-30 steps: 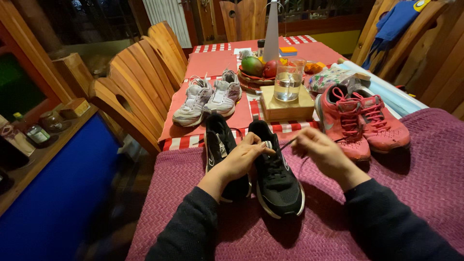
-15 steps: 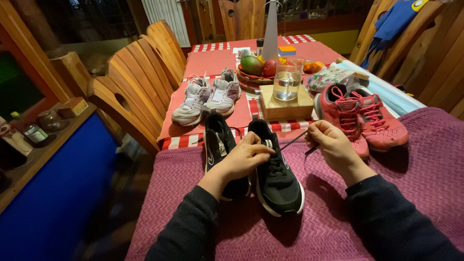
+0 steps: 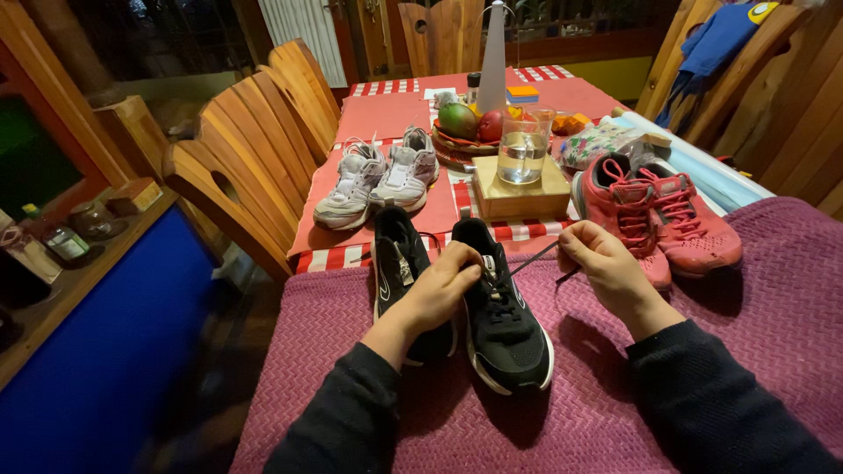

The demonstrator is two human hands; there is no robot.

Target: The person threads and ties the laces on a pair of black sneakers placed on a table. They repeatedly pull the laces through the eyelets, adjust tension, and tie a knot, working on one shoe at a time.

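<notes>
On the purple woven cloth [image 3: 702, 369], a pair of black sneakers [image 3: 505, 325] stands side by side near the cloth's far edge. The left hand [image 3: 443, 285] presses down on the right-hand shoe's tongue, fingers curled together. The right hand [image 3: 606, 263] pinches the black lace [image 3: 527, 261], drawn taut to the right. Pink sneakers [image 3: 659, 215] sit just beyond that hand; grey sneakers [image 3: 378, 175] and a wooden box [image 3: 518, 197] lie further back. Bare cloth stretches toward the near edge.

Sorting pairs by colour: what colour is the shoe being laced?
Black, with a white sole edge: the black sneaker, clearest in the head view.
</notes>
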